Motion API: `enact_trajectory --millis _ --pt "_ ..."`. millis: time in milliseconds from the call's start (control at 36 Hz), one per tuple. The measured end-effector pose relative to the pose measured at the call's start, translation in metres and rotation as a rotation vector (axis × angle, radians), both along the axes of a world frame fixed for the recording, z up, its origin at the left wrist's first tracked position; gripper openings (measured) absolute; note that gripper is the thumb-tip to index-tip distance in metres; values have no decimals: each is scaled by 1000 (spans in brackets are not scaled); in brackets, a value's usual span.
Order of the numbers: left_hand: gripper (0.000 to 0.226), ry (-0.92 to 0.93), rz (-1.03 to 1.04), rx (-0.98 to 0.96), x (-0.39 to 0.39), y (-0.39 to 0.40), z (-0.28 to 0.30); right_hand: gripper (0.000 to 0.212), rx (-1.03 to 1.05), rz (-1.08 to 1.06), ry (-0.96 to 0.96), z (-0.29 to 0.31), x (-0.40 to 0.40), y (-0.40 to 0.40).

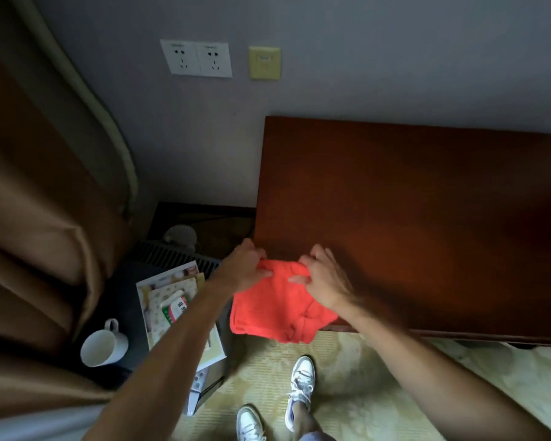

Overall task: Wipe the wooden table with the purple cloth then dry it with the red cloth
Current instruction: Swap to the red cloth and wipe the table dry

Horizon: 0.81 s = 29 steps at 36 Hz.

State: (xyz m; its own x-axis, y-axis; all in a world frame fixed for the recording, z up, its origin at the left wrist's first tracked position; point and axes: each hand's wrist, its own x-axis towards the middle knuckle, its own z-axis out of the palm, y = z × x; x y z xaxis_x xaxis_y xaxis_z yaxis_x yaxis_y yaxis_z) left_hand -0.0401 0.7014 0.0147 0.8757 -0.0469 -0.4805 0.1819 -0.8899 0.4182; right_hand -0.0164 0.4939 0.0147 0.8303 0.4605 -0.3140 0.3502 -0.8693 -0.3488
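A red cloth (277, 307) hangs over the near left corner of the dark wooden table (427, 198), partly draped past its front edge. My left hand (247, 265) pinches the cloth's upper left edge. My right hand (323, 278) grips its upper right part, with fingers curled into the fabric. Both hands are at the table's left end. No purple cloth is in view.
Left of the table stands a low dark unit (128, 281) holding a white mug (104, 343) and a stack of booklets and packets (172, 300). A brown curtain (35, 218) fills the left side. Wall sockets (196, 58) are above. My feet in white sneakers (299, 386) stand on patterned carpet.
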Motion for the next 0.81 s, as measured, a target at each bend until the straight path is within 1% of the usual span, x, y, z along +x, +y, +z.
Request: enact_trajectory --millis 83,167,250,306,361,417,444,500,528,556,583,639,722,750,806 --pt "21 -63 50 -74 17 9 43 46 159 4 -63 37 22 -1" --pt "22 -221 54 -62 24 8 86 34 264 17 -190 70 34 0" --pt "19 -379 -19 -46 21 3 101 27 298 46 -292 81 39 -2" --pt "19 -492 -36 -45 15 0 92 24 314 46 -349 75 38 -4" --pt "14 -563 -53 -11 3 -6 71 24 294 67 -402 60 33 -7" --pt "14 -542 -88 33 -15 -12 38 29 207 104 -369 34 21 -13" --pt "18 -493 -100 40 -27 -14 20 32 150 126 -321 19 12 -17" --pt "34 -383 -145 24 -55 -16 -14 35 65 196 -249 -13 -11 -27" --pt "44 -357 -174 10 -69 -16 -28 31 60 221 -250 -27 -22 -32" --pt "52 -354 -194 -7 -81 -14 -38 22 82 223 -281 -37 -32 -36" --pt "56 -366 -197 -29 -91 -10 -44 17 116 210 -322 -42 -39 -37" --pt "51 -391 -166 -78 -98 -1 -47 29 138 206 -410 -43 -43 -35" --pt "38 -443 -83 -145 -98 11 -40 35 121 241 -517 -37 -32 -23" --pt "35 -459 -36 -159 -98 14 -38 38 125 230 -510 -39 -24 -16" --pt "30 -480 98 -182 -97 21 -39 48 143 209 -437 -46 -8 1"
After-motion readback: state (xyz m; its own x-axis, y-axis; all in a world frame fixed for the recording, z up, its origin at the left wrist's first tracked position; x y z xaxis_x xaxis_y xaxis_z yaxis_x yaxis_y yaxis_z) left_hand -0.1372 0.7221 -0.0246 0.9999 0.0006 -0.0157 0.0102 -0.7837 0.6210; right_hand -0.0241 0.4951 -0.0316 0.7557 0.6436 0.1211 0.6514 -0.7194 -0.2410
